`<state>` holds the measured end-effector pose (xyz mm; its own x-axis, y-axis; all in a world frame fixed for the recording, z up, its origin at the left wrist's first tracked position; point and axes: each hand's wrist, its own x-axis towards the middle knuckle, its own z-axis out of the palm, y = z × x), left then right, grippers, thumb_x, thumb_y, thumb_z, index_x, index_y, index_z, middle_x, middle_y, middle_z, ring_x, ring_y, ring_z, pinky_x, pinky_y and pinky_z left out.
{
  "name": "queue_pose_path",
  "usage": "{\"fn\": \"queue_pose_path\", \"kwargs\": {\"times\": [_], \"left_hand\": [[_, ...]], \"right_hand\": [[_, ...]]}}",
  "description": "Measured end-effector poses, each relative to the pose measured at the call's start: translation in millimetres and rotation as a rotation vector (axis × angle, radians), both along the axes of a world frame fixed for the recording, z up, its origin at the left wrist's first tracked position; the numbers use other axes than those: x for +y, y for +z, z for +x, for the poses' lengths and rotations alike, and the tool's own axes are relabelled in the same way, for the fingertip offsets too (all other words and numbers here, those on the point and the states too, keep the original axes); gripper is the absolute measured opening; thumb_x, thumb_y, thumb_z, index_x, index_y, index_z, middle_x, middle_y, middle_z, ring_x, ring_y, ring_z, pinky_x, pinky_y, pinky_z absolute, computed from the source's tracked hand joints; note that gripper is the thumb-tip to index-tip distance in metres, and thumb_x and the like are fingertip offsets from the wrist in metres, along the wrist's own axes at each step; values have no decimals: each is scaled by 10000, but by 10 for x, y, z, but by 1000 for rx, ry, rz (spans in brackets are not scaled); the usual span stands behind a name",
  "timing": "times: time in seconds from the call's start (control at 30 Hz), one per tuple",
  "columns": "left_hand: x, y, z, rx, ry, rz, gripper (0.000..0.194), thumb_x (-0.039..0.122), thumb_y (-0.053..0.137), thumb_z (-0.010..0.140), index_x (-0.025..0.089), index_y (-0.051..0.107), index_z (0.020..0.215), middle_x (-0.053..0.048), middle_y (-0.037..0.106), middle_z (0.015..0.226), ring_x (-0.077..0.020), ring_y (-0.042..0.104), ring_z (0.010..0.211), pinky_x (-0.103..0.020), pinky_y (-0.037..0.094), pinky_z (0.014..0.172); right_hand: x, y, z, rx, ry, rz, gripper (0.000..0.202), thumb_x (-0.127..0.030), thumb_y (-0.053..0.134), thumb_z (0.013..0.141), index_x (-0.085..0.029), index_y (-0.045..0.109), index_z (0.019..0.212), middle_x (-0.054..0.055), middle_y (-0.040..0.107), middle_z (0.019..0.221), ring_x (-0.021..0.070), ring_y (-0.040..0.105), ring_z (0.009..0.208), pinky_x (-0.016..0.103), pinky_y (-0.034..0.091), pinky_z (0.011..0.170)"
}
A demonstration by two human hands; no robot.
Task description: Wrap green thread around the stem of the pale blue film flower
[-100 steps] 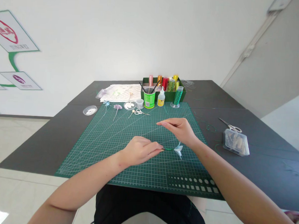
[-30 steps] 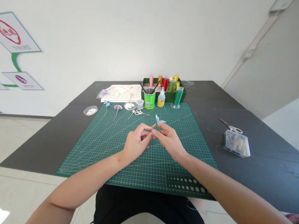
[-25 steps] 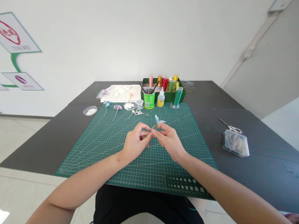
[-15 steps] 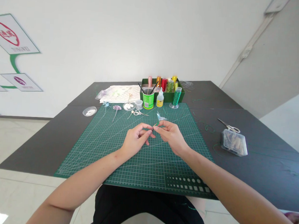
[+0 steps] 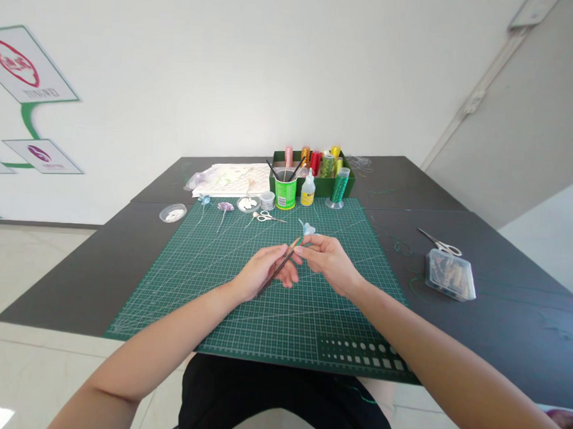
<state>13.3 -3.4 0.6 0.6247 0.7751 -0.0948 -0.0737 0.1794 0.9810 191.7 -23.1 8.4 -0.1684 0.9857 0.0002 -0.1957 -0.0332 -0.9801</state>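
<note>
My left hand (image 5: 264,271) pinches a thin dark stick (image 5: 272,279) near its tan upper end, the other fingers loosely curled behind it. The stick slants from under that hand up toward the right fingertips; I cannot tell what kind of tool it is. My right hand (image 5: 329,261) is closed in a pinch on a short green stem (image 5: 300,241) beside the stick's tip. Just beyond those fingertips is a pale blue flower (image 5: 307,228), seemingly on that stem. Both hands are above the green cutting mat (image 5: 176,298).
Behind stand a green cup of brushes (image 5: 285,194), a glue bottle (image 5: 307,191), a green thread spool (image 5: 340,186) and a box of spools (image 5: 319,185). Small scissors (image 5: 264,216) and finished flowers (image 5: 225,207) lie left of them. At right are larger scissors (image 5: 445,246) and a clear plastic box (image 5: 450,274).
The dark stick now shows plainly along my left hand. My left fingers have opened out a little and shifted down, while the blue flower has moved slightly and turned.
</note>
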Motion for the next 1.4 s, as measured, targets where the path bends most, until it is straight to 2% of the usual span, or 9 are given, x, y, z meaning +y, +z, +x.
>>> {"fn": "queue_pose_path", "kwargs": {"times": [0.13,0.27,0.47,0.6,0.77,0.87,1.03,1.2,1.4], "left_hand": [[-15,19,-11,-14,-31,-52,444,624,601,913,185,550,868,111,322,523,-43,202,375,-168,178,381],[-27,36,-16,-12,-36,-40,448,639,610,903,201,521,859,118,263,552,-46,135,412,-168,148,389],[-13,19,-11,26,103,74,478,677,579,900,209,490,857,115,281,569,-51,165,432,-176,172,416],[77,-56,-29,107,208,187,454,656,525,932,205,522,878,107,315,567,-68,228,427,-195,207,424],[203,-162,-77,255,281,358,363,549,530,960,190,582,985,90,450,550,-96,350,450,-215,276,469],[227,-159,-112,341,294,460,296,476,506,990,196,593,1037,72,556,586,-109,410,475,-225,311,514],[191,-51,-153,485,250,621,208,376,519,1007,208,641,994,40,699,692,-122,464,517,-242,344,576],[125,-3,-133,575,101,703,197,330,536,1006,226,688,936,45,727,691,-134,547,541,-249,390,620],[12,24,-90,590,-106,722,189,302,559,1006,229,721,943,41,749,705,-132,623,558,-239,419,623]], "right_hand": [[-2,-8,-11,-3,1,18,394,-516,859,693,-171,682,766,-56,559,554,45,246,446,250,137,434],[-1,-25,-11,-26,-20,41,401,-541,833,714,-174,671,730,-83,453,494,51,213,453,254,139,447],[2,-63,-15,-127,-83,115,329,-491,801,759,-175,715,794,-59,501,536,75,270,488,262,170,484],[-19,-53,-11,-212,-107,179,279,-442,797,760,-166,756,770,-71,406,499,87,276,503,271,172,509],[-69,19,12,-257,-114,216,255,-434,767,793,-179,773,777,-63,400,502,93,273,499,274,176,508],[-89,75,45,-258,-119,228,264,-446,762,801,-185,771,759,-46,437,508,97,281,499,276,189,504],[-108,159,109,-235,-116,239,264,-452,756,807,-194,809,794,-24,493,523,100,296,503,280,205,504],[-107,213,152,-214,-137,263,245,-433,768,799,-204,852,823,-33,470,483,94,272,486,279,202,485],[-33,192,172,-249,-227,278,197,-395,792,782,-221,868,831,19,660,600,120,426,536,284,303,500]]}}
